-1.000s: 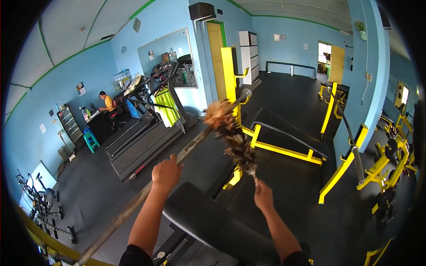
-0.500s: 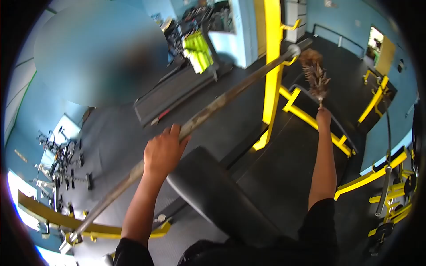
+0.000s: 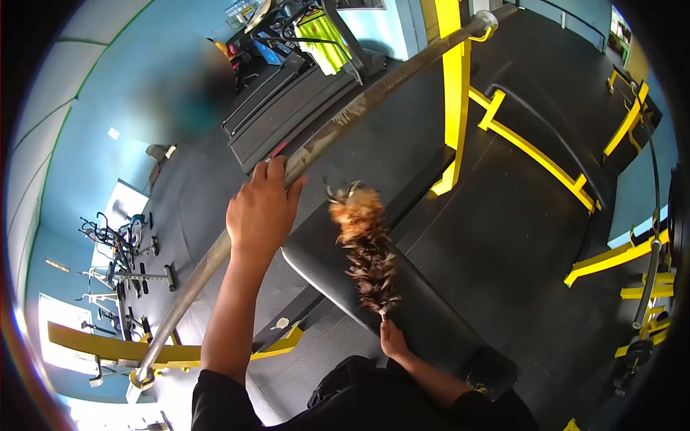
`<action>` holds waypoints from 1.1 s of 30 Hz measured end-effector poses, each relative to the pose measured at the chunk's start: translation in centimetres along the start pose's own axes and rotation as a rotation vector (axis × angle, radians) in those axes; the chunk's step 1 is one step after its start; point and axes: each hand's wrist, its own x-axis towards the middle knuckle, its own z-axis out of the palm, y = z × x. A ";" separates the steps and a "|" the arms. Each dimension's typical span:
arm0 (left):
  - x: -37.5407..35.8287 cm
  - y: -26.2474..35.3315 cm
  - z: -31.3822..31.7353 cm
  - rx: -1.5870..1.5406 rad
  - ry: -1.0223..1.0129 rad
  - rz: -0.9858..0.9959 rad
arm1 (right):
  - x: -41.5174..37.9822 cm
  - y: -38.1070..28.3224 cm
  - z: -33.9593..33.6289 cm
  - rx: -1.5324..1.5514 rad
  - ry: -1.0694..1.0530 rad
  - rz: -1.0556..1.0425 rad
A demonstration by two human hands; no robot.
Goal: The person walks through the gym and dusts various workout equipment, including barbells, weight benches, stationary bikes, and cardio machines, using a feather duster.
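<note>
My left hand (image 3: 262,208) is closed over a long, worn metal barbell bar (image 3: 345,118), fingers wrapped on its far side. The bar runs diagonally across the view, resting on a yellow rack upright (image 3: 454,93) at upper right and a yellow arm (image 3: 93,343) at lower left. In my right hand (image 3: 394,340) is the thin handle of a feather duster (image 3: 370,262), its brown and orange feathers pointing away from me. The duster overlaps the black padded bench (image 3: 431,316) in this view, below the bar.
A treadmill (image 3: 287,108) with a bright yellow-green garment (image 3: 321,39) stands beyond the bar. Another yellow-framed bench (image 3: 535,147) is at right. Exercise bikes (image 3: 115,241) line the left, and more yellow racks (image 3: 618,258) stand far right. A blurred patch covers part of the upper left.
My right hand has swung the feather duster from the far right, near the bar's end, back and left over the bench. My left hand stays on the bar. The view has shifted slightly.
</note>
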 end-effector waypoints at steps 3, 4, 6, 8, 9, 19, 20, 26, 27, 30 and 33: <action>-0.3 -0.1 0.4 0.040 0.056 0.046 | 1.2 -0.7 0.7 -0.127 -0.071 -0.118; -0.5 -0.3 0.5 0.034 0.058 0.057 | 1.3 -1.0 1.0 -0.265 -0.153 -0.173; -1.0 -0.7 0.8 0.015 0.159 0.146 | 0.9 -1.3 1.4 -0.308 -0.127 -0.258; -1.6 -0.9 1.1 -0.025 0.288 0.235 | 0.0 -1.5 1.9 -0.279 0.034 -0.217; -2.1 -1.0 1.5 -0.061 0.413 0.298 | -0.7 -0.9 2.7 -0.248 0.124 -0.173; -13.6 -5.1 22.3 -0.481 -0.044 0.537 | -6.7 -0.8 9.7 0.056 0.322 0.073; -14.8 -6.1 24.9 -0.403 -0.079 0.563 | -7.5 -0.5 10.1 0.023 0.252 0.142; -21.2 -2.8 27.4 0.016 -0.308 0.683 | -14.5 10.5 14.8 -0.064 0.780 0.606; -21.9 -2.0 27.6 0.021 -0.318 0.737 | -15.6 12.7 15.1 0.034 0.881 0.763; -24.2 -0.9 29.1 -0.006 -0.319 0.912 | -17.2 14.2 15.0 0.335 1.131 1.098; -26.9 0.0 29.4 -0.099 -0.398 1.166 | -15.4 11.1 16.2 0.268 1.007 0.886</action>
